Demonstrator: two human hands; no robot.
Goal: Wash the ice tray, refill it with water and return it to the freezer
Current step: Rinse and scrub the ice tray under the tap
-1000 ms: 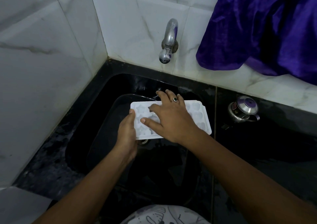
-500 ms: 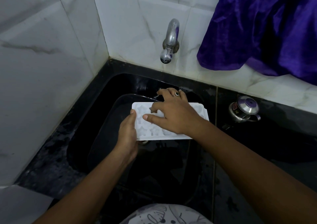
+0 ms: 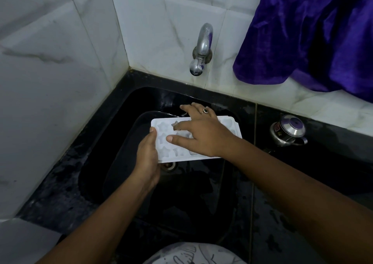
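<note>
A white ice tray (image 3: 164, 152) with star-shaped cells is held over the black sink (image 3: 113, 142), below the tap. My left hand (image 3: 147, 158) grips its left end, thumb on the rim and fingers underneath. My right hand (image 3: 199, 134) lies flat across the top of the tray, fingers spread, the tips reaching past its far edge. It wears a ring and covers most of the cells on the right. The metal tap (image 3: 200, 49) juts from the tiled wall above. I cannot see running water.
A steel lidded pot (image 3: 288, 130) stands on the black counter to the right of the sink. Purple cloth (image 3: 312, 33) hangs over the wall at upper right. White marble tiles close off the left and back. The sink drain (image 3: 169, 165) shows just under the tray.
My right hand has slid a little toward the far edge of the tray, fingers reaching past it. The tray and left hand have stayed nearly in place.
</note>
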